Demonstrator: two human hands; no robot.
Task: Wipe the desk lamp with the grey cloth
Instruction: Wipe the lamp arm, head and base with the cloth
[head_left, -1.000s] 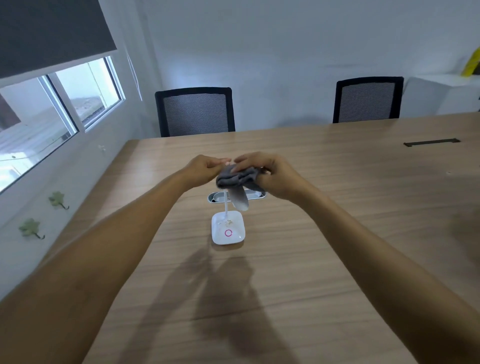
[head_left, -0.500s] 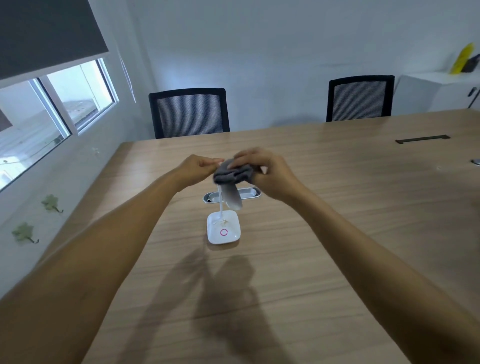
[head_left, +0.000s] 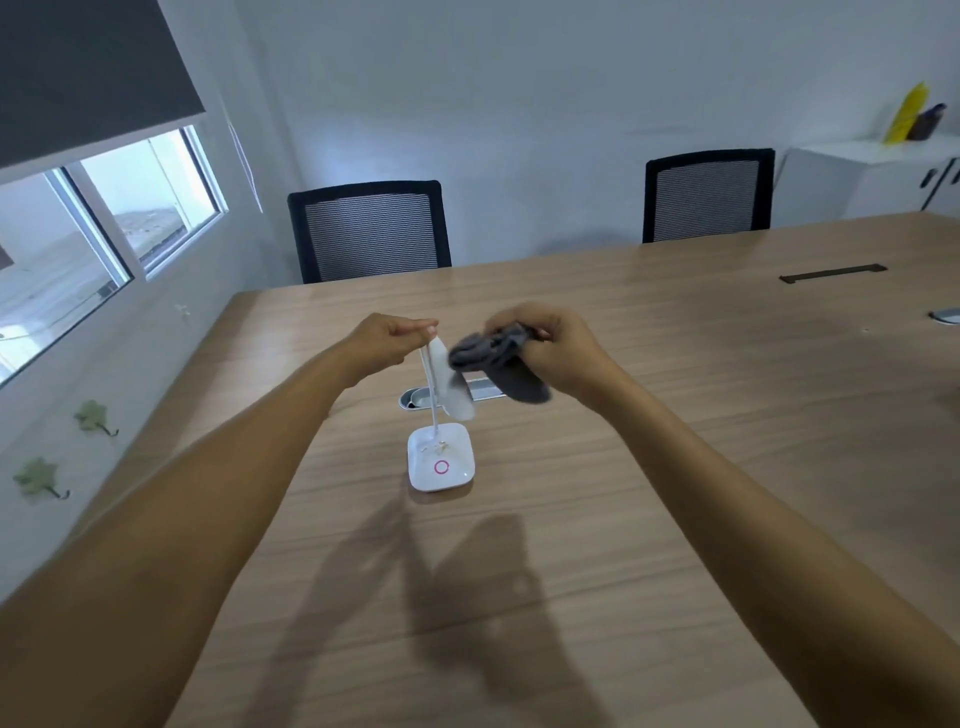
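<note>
A small white desk lamp stands on the wooden table; its square base has a pink ring, and a thin neck rises to a drooping oval head. My left hand pinches the top of the lamp where neck and head meet. My right hand grips a bunched grey cloth just right of the lamp head; the cloth's edge overlaps the head's right side, and whether they touch is unclear.
A silver cable grommet is set in the table behind the lamp, and a black slot lies at the far right. Two black mesh chairs stand at the far edge. A white cabinet is at the back right.
My right hand has drawn the cloth to the right, off the top of the lamp, uncovering the head. My left hand keeps its pinch at the lamp's top.
</note>
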